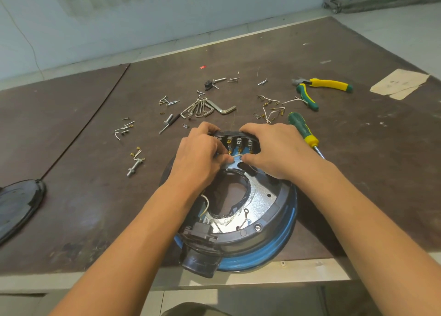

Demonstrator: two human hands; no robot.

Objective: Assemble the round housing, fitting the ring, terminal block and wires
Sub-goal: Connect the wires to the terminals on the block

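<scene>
The round housing [265, 232], blue outside with a black ring and a shiny metal plate inside, lies at the table's near edge. At its far rim stands the black terminal block [238, 140] with several brass tabs. My left hand [199, 157] and my right hand [274, 148] both curl over the block's ends, and their thumbs and fingers pinch a short white wire [236, 156] just below the tabs. Another white wire [205, 202] and a dark lead with a ring lug [245, 212] lie inside the housing.
Behind the housing lie hex keys [207, 108], scattered screws [168, 101], loose wires with brass terminals [274, 105], yellow-green pliers [317, 89] and a green screwdriver [303, 130]. A bolt with a wire [136, 164] lies left. A black round cover [16, 206] sits at the left edge.
</scene>
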